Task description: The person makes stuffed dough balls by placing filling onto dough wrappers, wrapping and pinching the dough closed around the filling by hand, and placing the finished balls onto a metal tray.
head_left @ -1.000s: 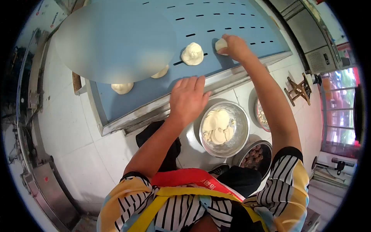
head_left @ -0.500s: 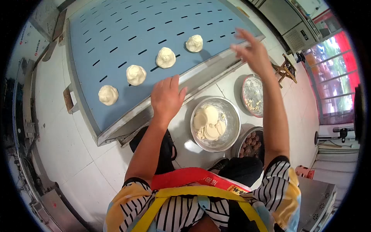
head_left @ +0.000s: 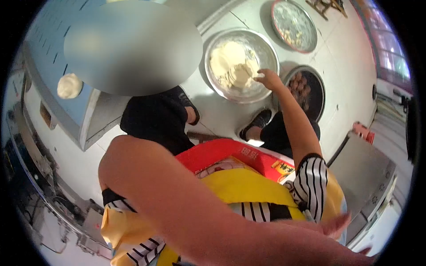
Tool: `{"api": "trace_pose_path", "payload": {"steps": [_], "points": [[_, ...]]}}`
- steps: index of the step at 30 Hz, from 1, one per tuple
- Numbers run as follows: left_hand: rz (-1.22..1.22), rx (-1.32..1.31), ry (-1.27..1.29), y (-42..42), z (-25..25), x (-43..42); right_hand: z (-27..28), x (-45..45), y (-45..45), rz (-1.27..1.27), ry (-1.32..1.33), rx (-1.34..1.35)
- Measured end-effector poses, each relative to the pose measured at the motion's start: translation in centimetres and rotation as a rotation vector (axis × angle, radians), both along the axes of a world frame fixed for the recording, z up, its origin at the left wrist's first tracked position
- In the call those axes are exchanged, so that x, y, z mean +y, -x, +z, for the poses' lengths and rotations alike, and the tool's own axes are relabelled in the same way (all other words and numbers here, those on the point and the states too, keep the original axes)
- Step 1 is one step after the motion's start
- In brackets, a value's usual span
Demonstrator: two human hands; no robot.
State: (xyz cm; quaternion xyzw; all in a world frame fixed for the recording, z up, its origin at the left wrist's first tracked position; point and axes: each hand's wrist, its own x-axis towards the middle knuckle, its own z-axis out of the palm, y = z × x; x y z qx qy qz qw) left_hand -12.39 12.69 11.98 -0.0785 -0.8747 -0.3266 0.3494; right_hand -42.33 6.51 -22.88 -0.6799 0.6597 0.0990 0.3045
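Observation:
My right hand (head_left: 270,80) hangs over the near right rim of a steel bowl (head_left: 267,48), fingers loosely apart and nothing seen in them. Pale dough pieces (head_left: 230,57) lie inside that bowl. My left arm is raised across my chest; my left hand (head_left: 339,237) is at the lower right, smeared and partly cut off, so its grip is unclear. One round dough ball (head_left: 69,86) shows on the blue slotted board (head_left: 46,48). A blurred oval patch hides much of the board.
Right of the bowl stands a dark pan (head_left: 316,99) with several brown balls. Beyond it lies a floury, red-rimmed basin (head_left: 306,33). A small wooden stool (head_left: 326,6) is at the top edge. A metal cabinet (head_left: 366,177) stands on the right.
My right hand has come from the board's edge down to the bowl. My left hand has left the board and swung across my chest to the right. The view has shifted.

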Motion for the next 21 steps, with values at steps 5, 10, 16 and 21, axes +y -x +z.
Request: {"api": "trace_pose_path", "payload": {"steps": [5,10,16,21], "points": [[0.121,-0.217,0.003,-1.2,-3.2,-2.0,-3.6,0.1,0.8,-0.137,-0.078,0.013],[0.434,-0.475,0.118,-0.3,-8.4,-5.8,-5.6,-1.3,-0.1,-0.393,-0.040,0.007],[0.380,-1.055,-0.121,0.7,-16.1,-7.2,-10.7,-0.8,0.1,-0.377,0.006,0.038],[0.455,-1.073,-0.211,0.9,-16.6,-8.4,-13.2,-1.7,-0.5,-0.289,0.078,0.065]]}}
